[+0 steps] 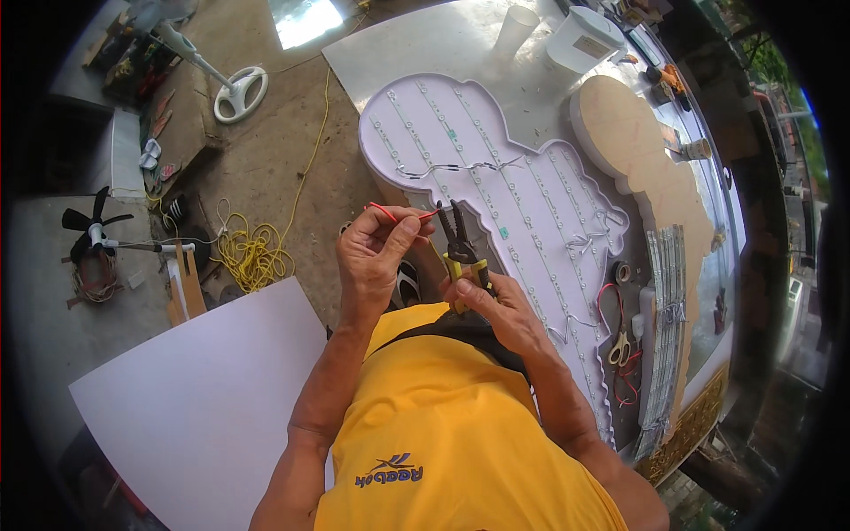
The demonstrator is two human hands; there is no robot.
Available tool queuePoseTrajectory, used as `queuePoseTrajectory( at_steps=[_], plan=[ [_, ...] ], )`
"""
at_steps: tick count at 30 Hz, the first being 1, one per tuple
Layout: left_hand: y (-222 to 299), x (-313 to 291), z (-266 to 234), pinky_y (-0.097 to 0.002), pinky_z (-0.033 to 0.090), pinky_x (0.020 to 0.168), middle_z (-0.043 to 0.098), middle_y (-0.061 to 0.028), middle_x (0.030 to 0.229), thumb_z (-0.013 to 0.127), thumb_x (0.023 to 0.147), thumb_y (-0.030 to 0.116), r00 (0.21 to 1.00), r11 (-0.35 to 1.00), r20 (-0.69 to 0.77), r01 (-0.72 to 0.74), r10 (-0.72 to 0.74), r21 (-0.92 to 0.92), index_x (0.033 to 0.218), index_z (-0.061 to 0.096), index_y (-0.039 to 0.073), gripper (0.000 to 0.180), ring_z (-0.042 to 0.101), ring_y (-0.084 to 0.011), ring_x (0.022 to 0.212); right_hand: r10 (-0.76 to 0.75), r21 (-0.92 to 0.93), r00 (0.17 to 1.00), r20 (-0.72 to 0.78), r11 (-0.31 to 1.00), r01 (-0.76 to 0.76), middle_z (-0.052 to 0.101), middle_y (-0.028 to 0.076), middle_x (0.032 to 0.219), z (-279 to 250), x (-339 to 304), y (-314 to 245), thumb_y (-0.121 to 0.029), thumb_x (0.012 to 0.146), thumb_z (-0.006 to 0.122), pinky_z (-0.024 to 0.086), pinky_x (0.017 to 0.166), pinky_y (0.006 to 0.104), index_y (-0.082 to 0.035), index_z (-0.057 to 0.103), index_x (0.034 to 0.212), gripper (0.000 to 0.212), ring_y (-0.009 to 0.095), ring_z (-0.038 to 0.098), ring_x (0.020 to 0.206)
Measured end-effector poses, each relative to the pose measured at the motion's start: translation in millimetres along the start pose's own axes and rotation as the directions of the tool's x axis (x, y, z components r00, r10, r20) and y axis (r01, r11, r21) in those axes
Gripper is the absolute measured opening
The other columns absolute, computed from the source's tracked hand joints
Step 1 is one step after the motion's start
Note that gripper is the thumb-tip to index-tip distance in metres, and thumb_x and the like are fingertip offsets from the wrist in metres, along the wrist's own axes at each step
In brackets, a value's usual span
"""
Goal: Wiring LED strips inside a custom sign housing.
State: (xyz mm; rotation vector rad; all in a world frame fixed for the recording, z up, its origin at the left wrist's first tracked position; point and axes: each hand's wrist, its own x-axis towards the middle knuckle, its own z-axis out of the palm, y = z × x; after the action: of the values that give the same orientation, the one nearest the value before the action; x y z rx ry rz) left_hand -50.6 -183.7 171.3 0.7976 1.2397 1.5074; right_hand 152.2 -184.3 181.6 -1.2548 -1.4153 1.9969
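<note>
In front of my body, my left hand pinches a short red wire between thumb and fingers. Close beside it, my right hand grips pliers by their yellow-and-black handles. The dark jaws stand apart and point away from me, with the wire's tip at one jaw; whether they touch is unclear. Just beyond the pliers lies a white, curvy-edged tray-like sign shell with rows of small LED modules and loose wire ends inside.
The table holds scissors, red wire, a tape roll, bundled LED strips, another curvy-edged piece and a white container. On the left are a white sheet, yellow cord and a fan.
</note>
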Motion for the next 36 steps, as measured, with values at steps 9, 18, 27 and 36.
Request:
queuePoseTrajectory(
  at_steps=[9, 18, 27, 36],
  plan=[
    [-8.5, -13.7, -17.3, -0.0270, 0.061, 0.073, 0.074, -0.0092, 0.094, 0.069, 0.096, 0.009, 0.992, 0.999, -0.127, -0.008, 0.003, -0.039, 0.102, 0.071, -0.002, 0.013, 0.072, -0.0149, 0.083, 0.041, -0.068, 0.996, 0.080, 0.997, -0.035, 0.067, 0.007, 0.090, 17.5, 14.7, -8.4, -0.043, 0.102, 0.058, 0.049, 0.079, 0.0303, 0.000, 0.062, 0.104, 0.043, 0.013, 0.060, 0.085],
    [-12.0, -14.2, -24.9, -0.0251, 0.059, 0.077, 0.074, -0.0070, 0.095, 0.068, 0.095, 0.004, 0.991, 0.998, -0.135, -0.002, 0.010, 0.065, 0.102, 0.072, -0.003, 0.010, 0.072, -0.0140, 0.083, 0.043, -0.180, 0.997, 0.069, 0.983, -0.030, 0.068, 0.010, 0.092, 21.4, 19.8, -3.7, -0.040, 0.101, 0.059, 0.049, 0.081, 0.0324, 0.001, 0.062, 0.104, 0.041, 0.017, 0.062, 0.086],
    [-14.1, -9.5, -29.8, -0.0246, 0.058, 0.080, 0.074, -0.0076, 0.097, 0.069, 0.093, 0.000, 0.996, 0.987, -0.076, -0.035, 0.047, 0.154, 0.101, 0.072, -0.004, 0.009, 0.071, -0.0133, 0.085, 0.002, -0.257, 0.998, 0.066, 0.966, 0.015, 0.064, 0.013, 0.093, 19.9, 22.5, -5.0, -0.038, 0.101, 0.058, 0.047, 0.080, 0.0361, 0.002, 0.063, 0.104, 0.041, 0.025, 0.062, 0.086],
    [-16.9, -8.2, -33.6, -0.0200, 0.053, 0.075, 0.072, -0.0031, 0.092, 0.069, 0.092, -0.002, 0.995, 0.984, -0.051, -0.074, 0.083, 0.165, 0.101, 0.072, -0.003, 0.010, 0.066, -0.0072, 0.083, -0.035, -0.316, 0.997, 0.069, 0.947, 0.055, 0.059, 0.015, 0.092, 20.2, 23.7, -6.2, -0.035, 0.101, 0.058, 0.046, 0.077, 0.0385, 0.004, 0.063, 0.104, 0.040, 0.030, 0.059, 0.083]
  ],
)
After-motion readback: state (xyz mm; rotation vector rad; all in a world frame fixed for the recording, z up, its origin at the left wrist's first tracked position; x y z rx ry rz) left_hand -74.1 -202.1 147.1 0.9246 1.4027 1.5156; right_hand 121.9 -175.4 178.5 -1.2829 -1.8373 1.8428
